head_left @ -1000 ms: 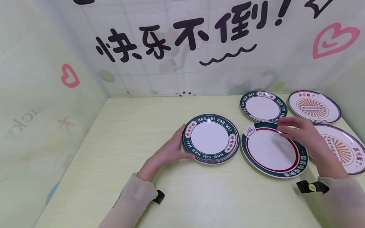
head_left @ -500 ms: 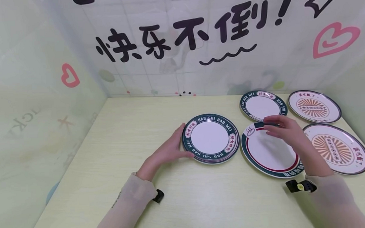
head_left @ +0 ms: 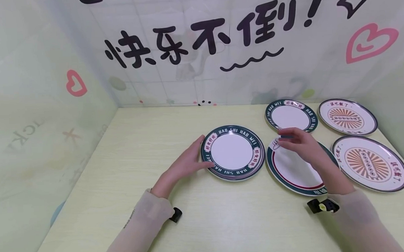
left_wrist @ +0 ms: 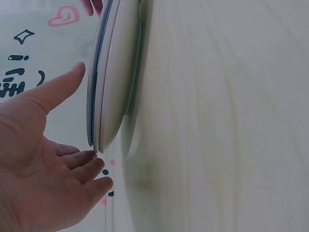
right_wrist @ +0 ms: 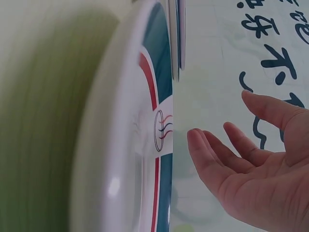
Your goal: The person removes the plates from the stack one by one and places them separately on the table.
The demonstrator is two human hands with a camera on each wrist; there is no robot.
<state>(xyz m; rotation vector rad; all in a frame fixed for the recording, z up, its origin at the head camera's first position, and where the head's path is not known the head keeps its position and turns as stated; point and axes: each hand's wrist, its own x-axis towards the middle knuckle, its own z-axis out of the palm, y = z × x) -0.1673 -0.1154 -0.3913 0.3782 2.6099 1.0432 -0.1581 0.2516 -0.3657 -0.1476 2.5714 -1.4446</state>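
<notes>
A short stack of plates (head_left: 232, 152) lies in the middle of the table, its top plate white with a dark green lettered rim. At its left edge is my left hand (head_left: 188, 161), fingers by the rim and thumb spread. In the left wrist view, the thumb of that left hand (left_wrist: 43, 140) stands clear of the stacked plate rims (left_wrist: 104, 87); whether the fingertips touch is hard to tell. My right hand (head_left: 301, 144) hovers, holding nothing, over a larger plate (head_left: 290, 171) with a green rim and red ring. The right wrist view shows its fingers (right_wrist: 207, 159) loosely bent, apart from the plate.
Behind the larger plate lies another green-rimmed plate (head_left: 290, 115). Two white plates with orange sunburst prints, one at the back (head_left: 347, 117) and one nearer (head_left: 370, 164), lie at the right. A printed sheet (head_left: 174, 86) stands along the table's back edge.
My right hand has moved left across the larger plate, uncovering the nearer sunburst plate. My left thumb has lifted slightly at the stack, while the plates have stayed in place.
</notes>
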